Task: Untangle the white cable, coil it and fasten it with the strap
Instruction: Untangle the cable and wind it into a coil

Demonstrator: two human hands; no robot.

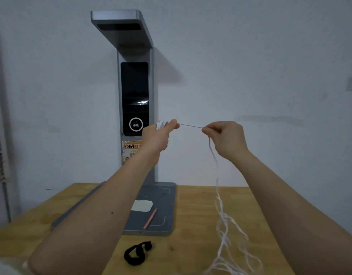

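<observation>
Your left hand [159,135] hides most of the coil [161,124]; only a few white turns show above the fist, so you cannot count them. The cable [217,187] is thin and white. Its tail runs off the bottom edge in loose tangles over the surface [191,255]. Between your hands it runs taut, almost level, then drops steeply from your right hand [224,139]. Left grip closes round the coil; right grip pinches the cable. The black strap [137,253] lies curled on the surface, near you.
</observation>
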